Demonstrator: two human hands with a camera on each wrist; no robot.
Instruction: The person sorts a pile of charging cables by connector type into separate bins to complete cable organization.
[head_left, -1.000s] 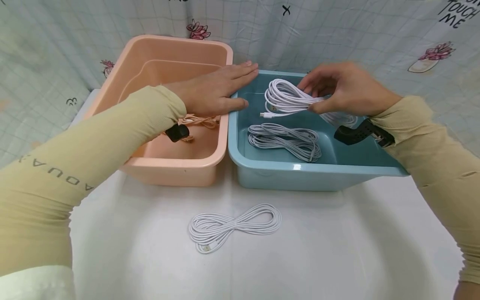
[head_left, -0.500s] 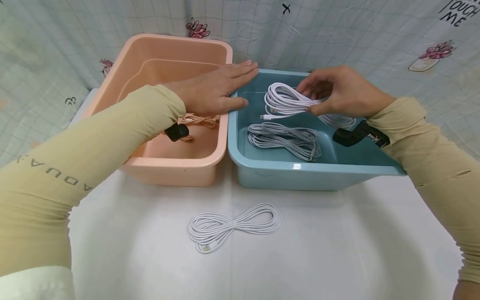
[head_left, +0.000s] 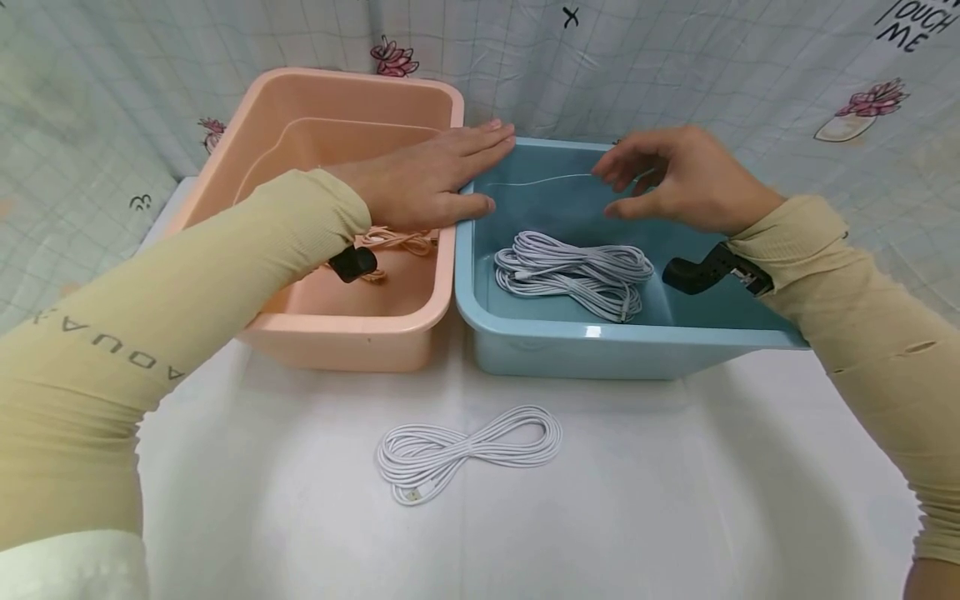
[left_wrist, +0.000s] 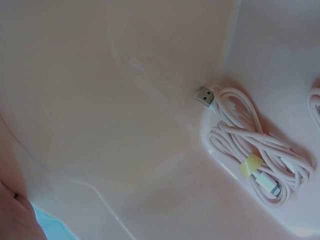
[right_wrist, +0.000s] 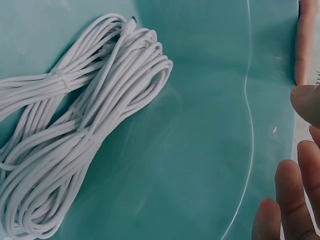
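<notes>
My left hand (head_left: 427, 182) lies with straight fingers across the touching rims of the peach bin (head_left: 352, 323) and the blue bin (head_left: 637, 335). Over the blue bin hangs my right hand (head_left: 686, 183), fingers apart and holding nothing. Below it, on the bin floor, a coiled white charging cable (head_left: 558, 250) lies on top of other coiled cable (head_left: 611, 302). The right wrist view shows these bundles crossing, the upper cable (right_wrist: 95, 132) tied at its middle. A pale peach cable (left_wrist: 250, 142) with a USB plug and yellow band sits in the peach bin.
Another coiled white cable (head_left: 471, 450), looped like a figure eight, lies on the white table (head_left: 637, 500) in front of the bins. A patterned cloth (head_left: 525, 67) hangs behind them. More peach cable shows at the left wrist view's right edge.
My right hand has let go of the white cable, which has dropped onto the bundle in the blue bin. The fingers have spread; my left hand stays in place.
</notes>
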